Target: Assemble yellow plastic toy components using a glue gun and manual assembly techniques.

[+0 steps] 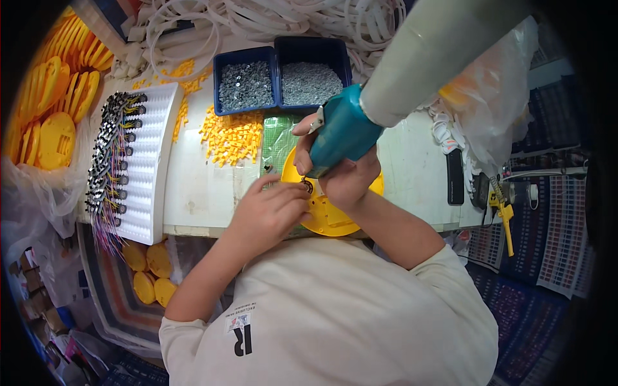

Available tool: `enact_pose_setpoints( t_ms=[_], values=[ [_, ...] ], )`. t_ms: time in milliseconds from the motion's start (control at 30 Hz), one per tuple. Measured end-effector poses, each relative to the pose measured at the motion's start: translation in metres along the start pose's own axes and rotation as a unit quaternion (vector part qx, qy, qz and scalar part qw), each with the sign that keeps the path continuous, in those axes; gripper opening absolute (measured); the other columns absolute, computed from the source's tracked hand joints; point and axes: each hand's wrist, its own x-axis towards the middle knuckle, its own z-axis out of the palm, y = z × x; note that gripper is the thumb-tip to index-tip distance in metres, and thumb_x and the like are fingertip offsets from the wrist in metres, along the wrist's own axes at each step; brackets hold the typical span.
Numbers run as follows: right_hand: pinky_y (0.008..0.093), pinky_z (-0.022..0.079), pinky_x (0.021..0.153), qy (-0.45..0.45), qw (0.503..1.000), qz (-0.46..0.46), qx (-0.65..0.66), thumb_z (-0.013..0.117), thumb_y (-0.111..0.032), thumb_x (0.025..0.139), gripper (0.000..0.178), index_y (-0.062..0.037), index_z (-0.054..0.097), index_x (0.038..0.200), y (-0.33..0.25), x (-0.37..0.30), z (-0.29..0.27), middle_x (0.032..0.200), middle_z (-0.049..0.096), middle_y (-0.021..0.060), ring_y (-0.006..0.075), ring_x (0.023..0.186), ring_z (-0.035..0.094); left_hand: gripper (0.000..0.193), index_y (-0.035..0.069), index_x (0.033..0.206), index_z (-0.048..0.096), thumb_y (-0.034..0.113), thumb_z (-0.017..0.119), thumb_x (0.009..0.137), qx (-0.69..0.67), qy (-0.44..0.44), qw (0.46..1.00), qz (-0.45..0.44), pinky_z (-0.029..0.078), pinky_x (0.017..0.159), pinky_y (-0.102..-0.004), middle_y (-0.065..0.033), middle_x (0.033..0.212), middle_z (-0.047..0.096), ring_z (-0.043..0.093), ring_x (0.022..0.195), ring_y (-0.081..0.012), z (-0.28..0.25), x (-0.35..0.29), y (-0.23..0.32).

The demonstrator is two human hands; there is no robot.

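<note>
A round yellow plastic cover (331, 219) lies by the table's near edge in front of me. My right hand (351, 183) is wrapped round a teal electric screwdriver (347, 128) with a thick grey body, held tilted over the cover. Its tip is hidden behind the hand. My left hand (273, 209) has its fingers curled at a small dark round part (308, 186) in the cover, seemingly pinching it. A small black connector (268, 168) sticks out by the left fingers. Under the cover's far side lies a green mat (279, 138).
Two blue bins (245, 106) of small metal pieces stand at the back, near loose yellow pieces (232, 136). Leftward, a white foam tray (149, 161) carries several wired parts; yellow covers (56, 140) are stacked beyond. A black bar (454, 177) and a yellow soldering iron (506, 222) are right.
</note>
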Motion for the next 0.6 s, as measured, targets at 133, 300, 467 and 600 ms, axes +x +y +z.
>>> enact_pose_setpoints(
  t_ms=[133, 300, 467, 600],
  values=[
    [0.0290, 0.051, 0.066, -0.049, 0.998, 0.041, -0.004, 0.045, -0.080, 0.088, 0.089, 0.0026, 0.060, 0.116, 0.006, 0.000, -0.006, 0.103, 0.066, 0.0112, 0.0170, 0.070, 0.063, 0.018, 0.011, 0.098, 0.070, 0.021, 0.079, 0.087, 0.018, -0.021, 1.000, 0.006, 0.050, 0.105, -0.0421, -0.0038, 0.111, 0.076, 0.071, 0.112, -0.0185, 0.012, -0.008, 0.002],
    [0.0276, 0.051, 0.066, -0.073, 0.994, 0.084, 0.024, 0.054, -0.084, 0.082, 0.093, 0.0006, 0.061, 0.119, 0.013, 0.001, -0.010, 0.106, 0.066, 0.0100, 0.0147, 0.074, 0.063, 0.018, 0.011, 0.097, 0.069, 0.022, 0.078, 0.087, 0.024, -0.020, 1.000, -0.002, 0.052, 0.103, -0.0410, -0.0036, 0.110, 0.076, 0.071, 0.114, -0.0176, 0.014, -0.010, 0.001],
    [0.0276, 0.050, 0.067, -0.073, 0.994, 0.076, 0.032, 0.051, -0.082, 0.084, 0.094, 0.0030, 0.060, 0.123, 0.015, -0.004, -0.010, 0.100, 0.067, 0.0106, 0.0155, 0.074, 0.063, 0.017, 0.011, 0.095, 0.068, 0.021, 0.078, 0.086, 0.020, -0.008, 1.000, -0.007, 0.052, 0.101, -0.0405, -0.0033, 0.110, 0.077, 0.071, 0.113, -0.0177, 0.018, -0.011, 0.002],
    [0.0293, 0.050, 0.068, -0.024, 0.998, 0.054, -0.004, 0.047, -0.081, 0.086, 0.095, 0.0050, 0.060, 0.125, -0.005, -0.004, 0.001, 0.087, 0.066, 0.0120, 0.0166, 0.073, 0.062, 0.017, 0.010, 0.095, 0.068, 0.018, 0.079, 0.084, 0.003, 0.009, 1.000, -0.011, 0.053, 0.099, -0.0409, -0.0036, 0.108, 0.076, 0.072, 0.108, -0.0206, 0.019, -0.009, 0.003]
  ],
)
